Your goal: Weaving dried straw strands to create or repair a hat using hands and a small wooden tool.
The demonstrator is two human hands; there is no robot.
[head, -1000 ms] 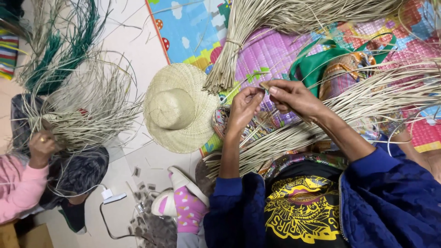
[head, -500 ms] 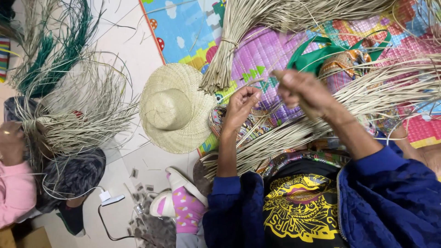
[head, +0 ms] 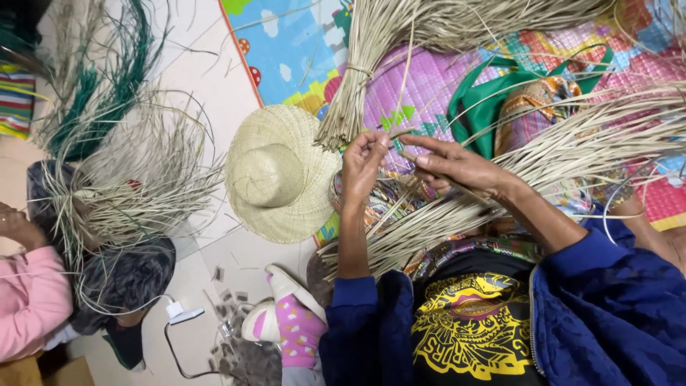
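My left hand [head: 364, 161] and my right hand [head: 454, 166] meet above my lap, and each pinches thin pale straw strands [head: 401, 136] between the fingertips. A long sheaf of loose straw [head: 543, 168] lies across my lap under both hands, fanning out to the right. A finished woven straw hat [head: 279, 173] lies on the floor just left of my left hand. I wear a blue jacket over a black shirt with a yellow print.
A tied straw bundle [head: 357, 93] lies on the colourful mat [head: 293, 53] ahead. A green cloth bag [head: 500, 93] sits beyond my hands. At left, another person's hand [head: 18, 227] with a pink sleeve works on an unfinished hat [head: 125, 189] with loose strands. A white charger and cable [head: 179, 314] lie on the floor.
My right hand swung out to the right with a strand and has come back close to my left hand. The other person's hand at left has shifted a little.
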